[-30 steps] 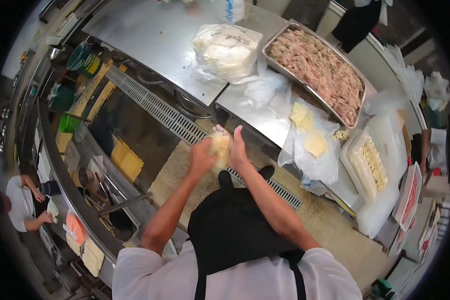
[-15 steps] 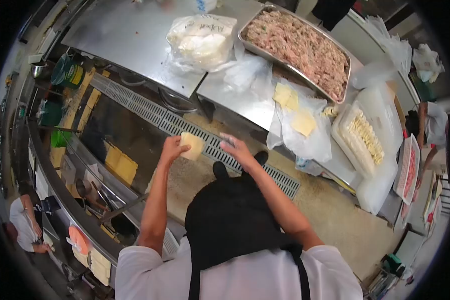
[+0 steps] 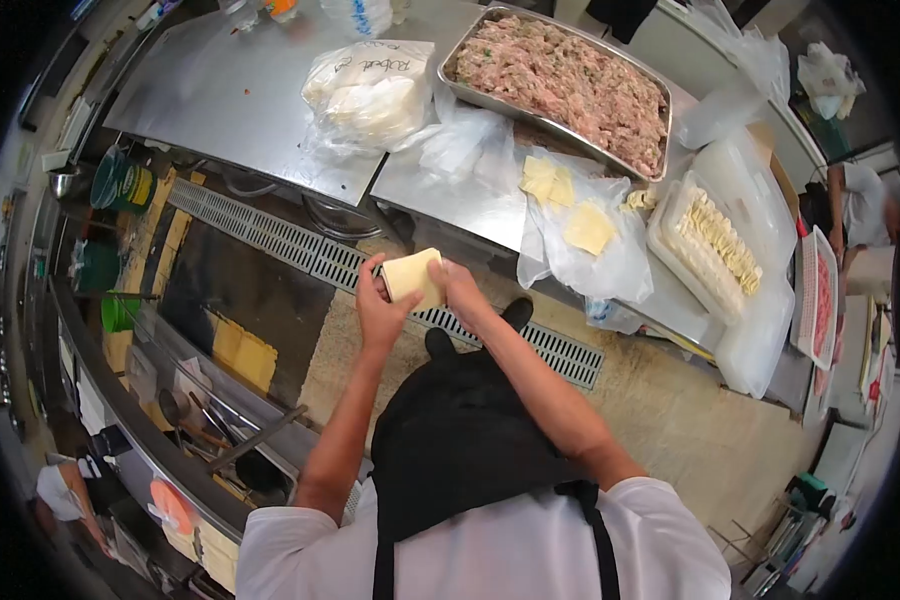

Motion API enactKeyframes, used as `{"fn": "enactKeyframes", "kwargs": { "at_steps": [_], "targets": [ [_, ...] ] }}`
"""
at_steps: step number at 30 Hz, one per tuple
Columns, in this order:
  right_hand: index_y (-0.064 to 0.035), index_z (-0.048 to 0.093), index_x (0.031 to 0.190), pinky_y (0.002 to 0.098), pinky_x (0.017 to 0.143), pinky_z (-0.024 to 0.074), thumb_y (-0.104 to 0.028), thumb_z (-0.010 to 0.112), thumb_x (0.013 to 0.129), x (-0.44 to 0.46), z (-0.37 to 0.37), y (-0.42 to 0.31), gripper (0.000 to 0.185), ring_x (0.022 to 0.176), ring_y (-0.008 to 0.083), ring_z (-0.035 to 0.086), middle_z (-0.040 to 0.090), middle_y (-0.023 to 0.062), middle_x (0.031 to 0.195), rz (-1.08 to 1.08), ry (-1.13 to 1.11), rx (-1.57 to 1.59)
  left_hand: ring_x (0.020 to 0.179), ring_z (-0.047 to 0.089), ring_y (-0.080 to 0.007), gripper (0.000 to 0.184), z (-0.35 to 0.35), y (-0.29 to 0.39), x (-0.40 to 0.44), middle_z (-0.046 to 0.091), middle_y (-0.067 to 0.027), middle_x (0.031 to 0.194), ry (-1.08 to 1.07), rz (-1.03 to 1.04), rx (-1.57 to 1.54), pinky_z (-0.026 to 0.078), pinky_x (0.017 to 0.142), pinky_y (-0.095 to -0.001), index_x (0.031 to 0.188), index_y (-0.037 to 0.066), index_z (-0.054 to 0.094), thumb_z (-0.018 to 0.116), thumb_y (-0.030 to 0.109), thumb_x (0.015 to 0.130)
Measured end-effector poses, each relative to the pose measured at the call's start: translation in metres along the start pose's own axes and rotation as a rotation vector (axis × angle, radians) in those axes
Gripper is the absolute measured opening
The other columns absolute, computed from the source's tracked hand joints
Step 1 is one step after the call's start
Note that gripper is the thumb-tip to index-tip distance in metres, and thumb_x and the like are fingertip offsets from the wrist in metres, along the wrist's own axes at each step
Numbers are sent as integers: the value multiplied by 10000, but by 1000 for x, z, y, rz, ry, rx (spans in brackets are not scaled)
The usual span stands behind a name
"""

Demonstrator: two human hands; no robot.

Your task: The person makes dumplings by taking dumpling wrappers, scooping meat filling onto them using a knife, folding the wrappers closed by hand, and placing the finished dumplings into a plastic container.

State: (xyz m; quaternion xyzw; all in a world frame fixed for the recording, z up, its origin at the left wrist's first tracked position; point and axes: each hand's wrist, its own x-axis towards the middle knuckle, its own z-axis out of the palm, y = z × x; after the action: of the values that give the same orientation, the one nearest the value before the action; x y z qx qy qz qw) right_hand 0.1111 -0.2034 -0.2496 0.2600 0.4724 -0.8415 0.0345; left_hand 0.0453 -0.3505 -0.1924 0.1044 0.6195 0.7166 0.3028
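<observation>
A stack of pale yellow square dough sheets (image 3: 413, 278) is held up over the floor, in front of my black apron. My left hand (image 3: 376, 300) is closed around its left side, thumb at the edge. At its right edge my right hand (image 3: 456, 290) pinches the dough. To the right on the steel table, more yellow sheets (image 3: 590, 229) lie on a plastic bag (image 3: 625, 265). Beyond them stands a metal tray (image 3: 570, 133) of ground meat mixture (image 3: 560, 80). A plastic container (image 3: 692, 265) holds rows of small folded dough pieces (image 3: 725, 240).
A wrapped bag with handwriting (image 3: 370, 92) sits on the steel table (image 3: 210, 100). Below runs a floor drain grate (image 3: 270, 232). A red-filled basket (image 3: 818, 300) is at the right. One co-worker (image 3: 70, 495) is at lower left, another (image 3: 863, 205) at far right.
My hands were apart half a second ago, with the dough in the left one; now both are on it. The camera view has shifted, so the table's things appear further left.
</observation>
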Motion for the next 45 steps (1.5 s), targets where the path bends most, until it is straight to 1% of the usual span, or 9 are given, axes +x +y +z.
{"fn": "enactKeyframes", "kwargs": {
  "at_steps": [11,18,22,30,33,38,41,44,45],
  "targets": [
    [26,70,1580,383,1227,149,-840,179,892,-11,27,-26,1111,1513,264,203,140,148,1662,-42,-75,419,681,639,-168,890,7,5,-2,669,-76,775,-80,287,460,490,628,-330,1460,100,393,809,-26,683],
    [18,44,1583,412,1234,97,-877,190,861,-7,29,-22,1159,1532,262,141,113,172,1662,140,-73,633,658,623,-146,902,2,18,-4,632,-66,744,-201,294,470,470,587,-298,1487,73,341,809,4,719],
    [1,458,1381,471,1057,436,-895,234,841,1,44,1,1069,1212,320,582,599,168,1310,14,-27,513,696,592,-111,934,-23,17,26,610,-12,752,268,137,793,456,627,-285,1486,87,336,852,43,708],
    [-4,534,1357,416,1058,437,-890,196,847,-7,56,-16,1077,1244,286,571,606,142,1340,37,-61,590,639,546,-113,814,-26,12,34,572,-7,729,256,183,952,446,598,-280,1421,102,415,809,-6,717],
    [-5,447,1444,399,1118,363,-892,172,844,37,17,41,1105,1314,270,512,543,145,1422,-111,-639,851,619,532,-110,771,-6,10,14,555,-2,684,61,272,709,441,576,-280,1376,93,456,819,-17,704],
    [-16,173,1579,444,1191,243,-896,190,834,-26,31,-34,1154,1475,320,307,275,173,1620,82,-253,565,744,646,-133,791,-82,17,66,672,-56,846,261,92,952,513,664,-283,1423,107,396,792,-32,753],
    [-6,-3,1586,476,1226,100,-898,170,834,-25,-4,-29,1179,1532,348,119,92,199,1660,21,-301,469,855,703,-207,726,-93,36,59,709,-129,938,46,-26,51,562,775,-316,1420,106,370,689,-114,806],
    [-11,3,1588,504,1231,73,-882,178,855,-27,-13,-34,1152,1532,366,104,95,215,1654,-5,-252,335,868,696,-181,683,-115,31,72,708,-105,880,120,49,1272,565,760,-315,1382,94,391,713,-88,808],
    [-17,45,1590,512,1226,102,-865,181,872,-30,-16,-45,1120,1529,364,125,131,209,1650,-16,-228,168,830,688,-172,669,-116,31,73,700,-92,850,61,62,840,555,724,-299,1368,90,402,726,-74,806]
  ]
}}
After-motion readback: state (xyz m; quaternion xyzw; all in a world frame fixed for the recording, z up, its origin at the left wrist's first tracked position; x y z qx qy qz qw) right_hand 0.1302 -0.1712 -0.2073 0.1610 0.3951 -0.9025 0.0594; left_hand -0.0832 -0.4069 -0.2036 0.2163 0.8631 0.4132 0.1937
